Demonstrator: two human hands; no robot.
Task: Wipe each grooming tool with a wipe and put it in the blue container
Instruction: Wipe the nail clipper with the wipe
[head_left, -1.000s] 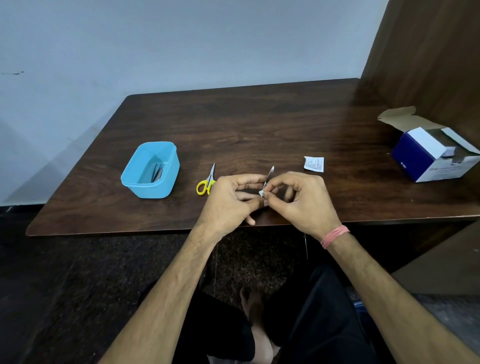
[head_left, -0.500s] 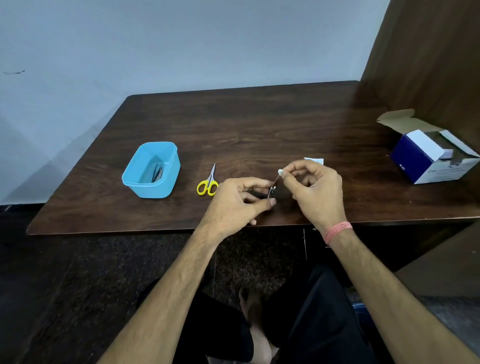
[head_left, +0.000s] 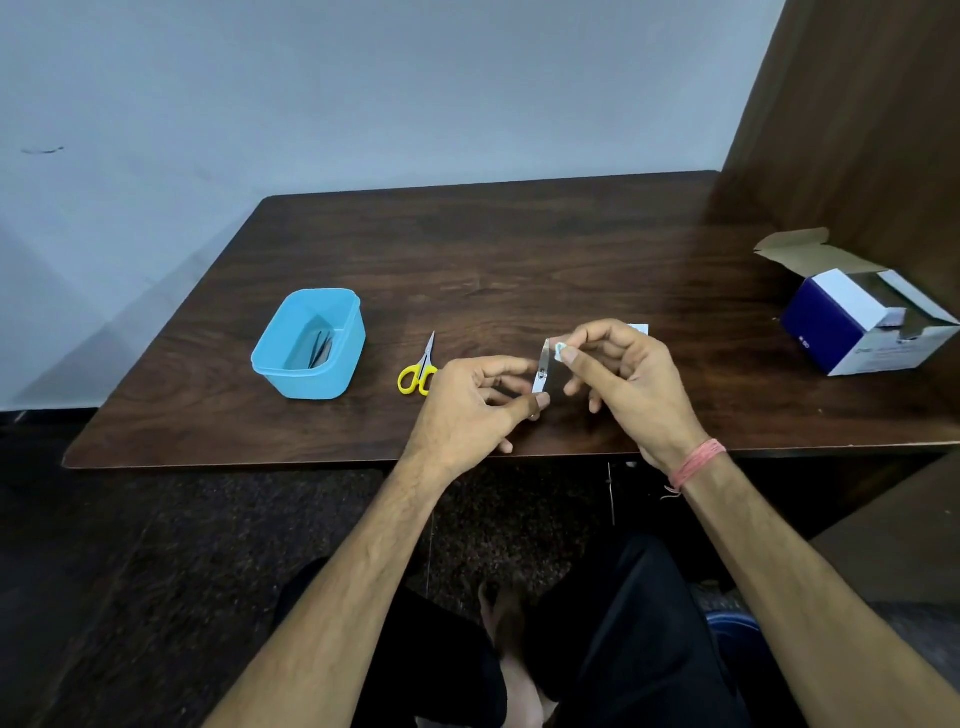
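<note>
My left hand (head_left: 470, 402) pinches the lower end of a small silver nail clipper (head_left: 542, 373), held upright over the front of the table. My right hand (head_left: 626, 384) pinches a small white wipe (head_left: 560, 352) against the clipper's upper tip. The blue container (head_left: 275, 364) stands to the left with dark thin tools lying in it. Small scissors with yellow handles (head_left: 420, 366) lie on the table between the container and my left hand.
An open blue and white cardboard box (head_left: 862, 325) stands at the table's right edge by a wooden side panel (head_left: 852, 119). A white wipe wrapper (head_left: 640, 328) peeks out behind my right hand. The table's front edge (head_left: 234, 460) runs just below my hands.
My right hand slid the wipe up along the clipper from its lower part to its tip. My left hand kept hold of the clipper's lower end.
</note>
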